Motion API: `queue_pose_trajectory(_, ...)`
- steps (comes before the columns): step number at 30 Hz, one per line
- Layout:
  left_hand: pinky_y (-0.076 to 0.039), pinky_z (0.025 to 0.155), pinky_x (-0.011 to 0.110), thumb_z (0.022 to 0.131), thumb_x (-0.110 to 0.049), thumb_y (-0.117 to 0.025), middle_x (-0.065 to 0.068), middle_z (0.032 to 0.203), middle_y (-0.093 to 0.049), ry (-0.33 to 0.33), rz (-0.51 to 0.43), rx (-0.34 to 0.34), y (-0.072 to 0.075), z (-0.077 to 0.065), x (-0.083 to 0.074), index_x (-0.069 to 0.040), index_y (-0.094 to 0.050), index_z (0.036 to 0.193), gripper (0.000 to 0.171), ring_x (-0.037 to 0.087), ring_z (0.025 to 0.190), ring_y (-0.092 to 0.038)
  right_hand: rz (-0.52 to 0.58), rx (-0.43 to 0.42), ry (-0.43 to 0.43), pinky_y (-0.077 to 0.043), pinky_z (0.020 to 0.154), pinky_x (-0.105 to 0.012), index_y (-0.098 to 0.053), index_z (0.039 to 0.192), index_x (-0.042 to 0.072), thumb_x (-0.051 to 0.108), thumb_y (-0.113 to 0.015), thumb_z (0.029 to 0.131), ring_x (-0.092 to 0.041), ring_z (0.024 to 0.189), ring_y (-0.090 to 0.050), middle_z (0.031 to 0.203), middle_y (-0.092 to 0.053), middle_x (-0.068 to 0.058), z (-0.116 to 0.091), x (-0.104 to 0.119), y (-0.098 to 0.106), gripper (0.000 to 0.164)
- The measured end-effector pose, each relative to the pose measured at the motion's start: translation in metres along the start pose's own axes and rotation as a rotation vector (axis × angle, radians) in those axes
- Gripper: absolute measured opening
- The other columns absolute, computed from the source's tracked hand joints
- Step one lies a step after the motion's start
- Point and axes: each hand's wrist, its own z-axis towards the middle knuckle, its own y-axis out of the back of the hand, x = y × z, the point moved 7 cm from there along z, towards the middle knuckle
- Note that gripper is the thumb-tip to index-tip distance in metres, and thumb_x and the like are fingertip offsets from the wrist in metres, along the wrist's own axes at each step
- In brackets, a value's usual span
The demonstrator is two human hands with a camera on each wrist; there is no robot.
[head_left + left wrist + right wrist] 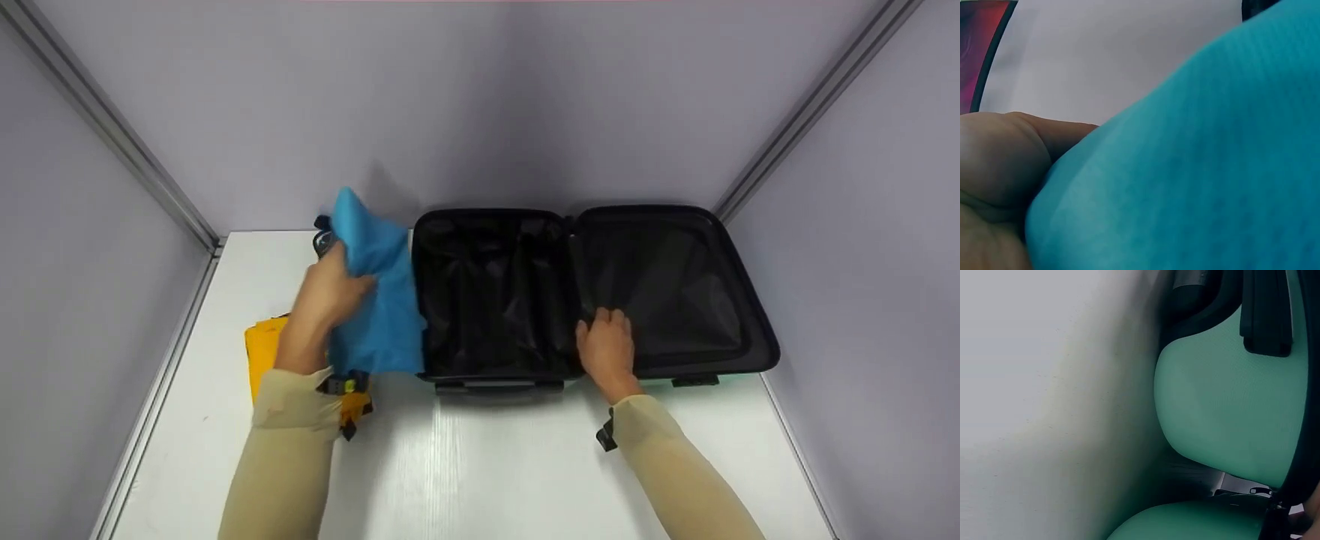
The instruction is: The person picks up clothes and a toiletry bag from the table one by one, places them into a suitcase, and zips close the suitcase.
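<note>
A piece of bright blue cloth (382,315) with a fine texture hangs in folds, its upper corner sticking up, just left of the suitcase. My left hand (330,289) grips it from the left side, thumb across its near face; in the left wrist view the cloth fills most of the picture. The open suitcase (480,300) has a black inside and, in the right wrist view, a green outer shell (1230,399). At the near end of its hinge, my right hand (606,346) has its fingers bent over the rim between the two halves.
Yellow-orange cloth (262,345) with black parts lies on the white table (442,472), partly under my left arm. A small dark object (322,236) sits behind my left hand. Grey walls (480,97) close in the back and both sides.
</note>
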Motion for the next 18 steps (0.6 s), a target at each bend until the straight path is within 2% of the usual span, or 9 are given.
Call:
queue_pose_trajectory(5,-0.036,0.120,0.061,0.101,-0.020,-0.061,0.031,0.159,-0.044,-0.053,0.029,0.003,-0.034,0.029,-0.031,0.004,-0.025,0.164,0.076,0.048,0.145,-0.046,-0.001,-0.044,0.036,-0.050,0.097,-0.058,-0.060,0.126,-0.014,0.024,-0.062,0.107,-0.049,0.108,-0.056,0.113,-0.059,-0.033,-0.001,-0.001,0.003,0.043)
queue_pose_trajectory(9,-0.036,0.122,0.057,0.101,-0.020,-0.064,0.027,0.160,-0.045,-0.098,-0.011,0.046,-0.073,0.051,-0.043,0.002,-0.030,0.163,0.074,0.045,0.146,-0.046,0.010,-0.049,0.023,-0.051,0.097,-0.059,-0.060,0.127,-0.014,0.026,-0.061,0.107,-0.049,0.111,-0.057,0.115,-0.059,-0.032,-0.001,-0.004,0.003,0.044)
queue_pose_trajectory(12,-0.032,0.125,0.056,0.104,-0.021,-0.063,0.023,0.167,-0.037,-0.116,-0.098,0.114,-0.104,0.064,-0.042,-0.002,-0.024,0.167,0.077,0.042,0.152,-0.038,0.021,-0.037,0.002,-0.051,0.097,-0.058,-0.060,0.130,-0.012,0.028,-0.060,0.108,-0.047,0.113,-0.057,0.118,-0.059,-0.031,-0.001,-0.007,0.002,0.046)
queue_pose_trajectory(14,-0.029,0.127,0.056,0.106,-0.022,-0.062,0.021,0.171,-0.029,-0.108,-0.167,0.154,-0.121,0.071,-0.036,-0.004,-0.017,0.169,0.080,0.040,0.157,-0.031,0.025,-0.035,0.003,-0.051,0.097,-0.058,-0.060,0.131,-0.012,0.029,-0.059,0.108,-0.047,0.114,-0.057,0.119,-0.059,-0.031,0.000,-0.006,0.001,0.047)
queue_pose_trajectory(18,-0.025,0.128,0.056,0.108,-0.020,-0.060,0.019,0.174,-0.024,-0.084,-0.254,0.183,-0.149,0.082,-0.020,-0.007,-0.014,0.170,0.078,0.039,0.160,-0.025,0.016,-0.040,0.019,-0.052,0.097,-0.057,-0.061,0.130,-0.012,0.028,-0.059,0.108,-0.046,0.113,-0.057,0.118,-0.060,-0.031,0.001,-0.004,0.000,0.046)
